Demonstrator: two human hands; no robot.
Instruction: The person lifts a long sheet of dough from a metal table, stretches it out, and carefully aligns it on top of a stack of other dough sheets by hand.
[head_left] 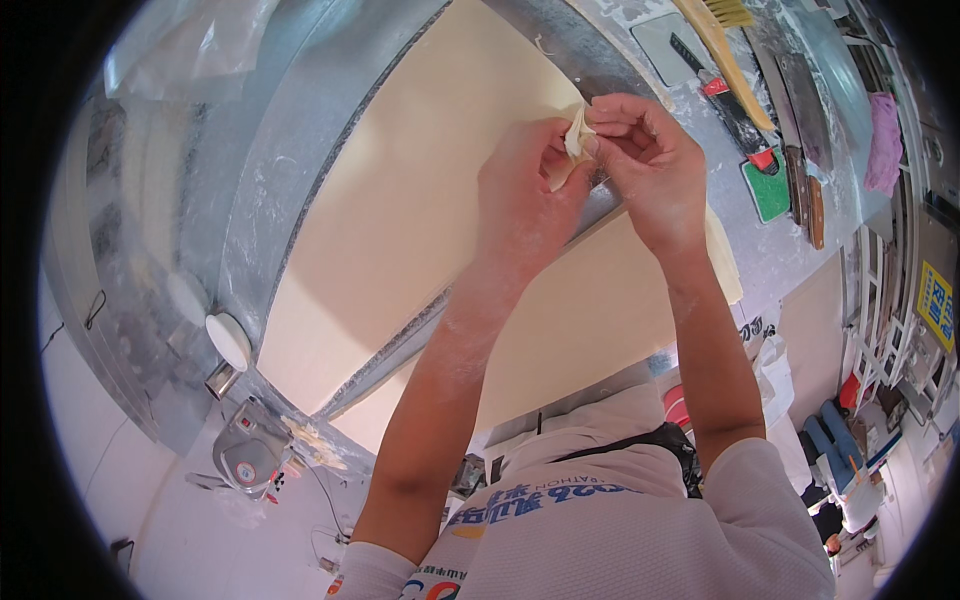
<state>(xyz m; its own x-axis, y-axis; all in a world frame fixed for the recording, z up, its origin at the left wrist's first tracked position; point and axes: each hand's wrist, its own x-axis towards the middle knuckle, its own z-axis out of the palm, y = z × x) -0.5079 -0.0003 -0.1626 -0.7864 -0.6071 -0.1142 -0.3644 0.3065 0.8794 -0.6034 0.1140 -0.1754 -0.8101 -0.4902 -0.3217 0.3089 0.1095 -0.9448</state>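
A large pale dough sheet (400, 220) lies on the floury metal worktop. My left hand (525, 195) and my right hand (655, 165) meet at its far right end. Between them a thin, folded flap of dough (577, 135) stands up. The fingers of my left hand are curled, with the thumb pressed against the flap's lower side. Thumb and fingertips of my right hand pinch the flap from the right. Whether the flap is joined to the sheet is hidden by my hands. Nearer my body, under my forearms, lies a second dough sheet (560, 310).
To the right are a wooden-handled brush (735, 75), a black-and-red cutter (738, 115), long knives (795, 140) and a green scraper (766, 190). A clear plastic sheet (190, 45) hangs at the far left. A grey machine (252, 455) stands beyond the worktop's left end.
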